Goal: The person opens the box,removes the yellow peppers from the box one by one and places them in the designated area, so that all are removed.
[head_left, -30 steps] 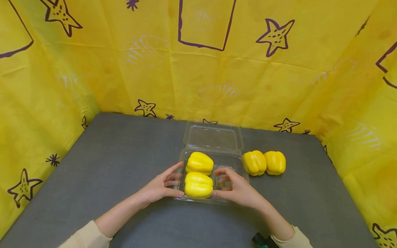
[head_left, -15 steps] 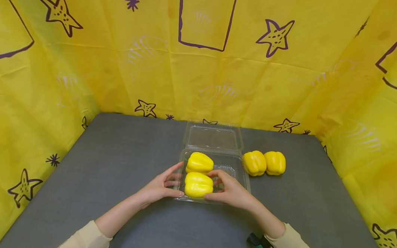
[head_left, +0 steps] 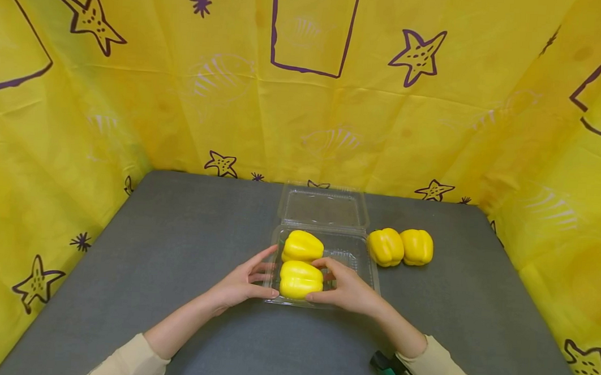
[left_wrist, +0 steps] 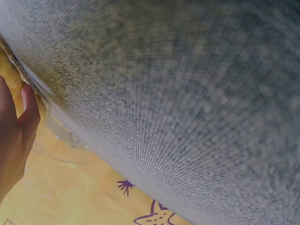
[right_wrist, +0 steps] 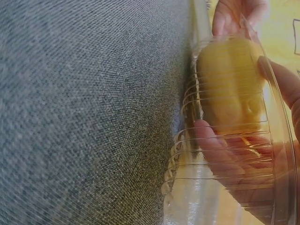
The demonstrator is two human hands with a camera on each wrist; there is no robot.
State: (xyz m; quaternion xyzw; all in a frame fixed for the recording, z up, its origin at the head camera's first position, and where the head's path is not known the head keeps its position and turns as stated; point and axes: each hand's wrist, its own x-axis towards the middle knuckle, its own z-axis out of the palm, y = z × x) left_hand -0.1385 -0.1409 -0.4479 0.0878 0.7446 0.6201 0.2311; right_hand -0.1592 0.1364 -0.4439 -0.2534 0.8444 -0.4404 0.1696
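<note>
One yellow pepper (head_left: 297, 283), the nearer of a pair in the left half of a clear plastic container (head_left: 353, 261), sits held at its right end between the thumb and curved fingers of my right hand (head_left: 346, 286). The far pepper (head_left: 302, 245) lies directly behind it. My left hand (head_left: 239, 283), fingers spread wide and gripping nothing, rests at the container's left rim, thumb by the near corner. The hinged lid (head_left: 323, 207) lies folded back, away from me. On the grey table (head_left: 217, 223), just right of the container, a third pepper (head_left: 386, 247) and a fourth pepper (head_left: 417, 247) rest side by side, touching. Behind hangs a yellow cloth (head_left: 305, 105) printed with purple starfish; cream sleeves (head_left: 133, 357) cover my forearms, and a dark device (head_left: 384, 363) shows beside the right cuff.
</note>
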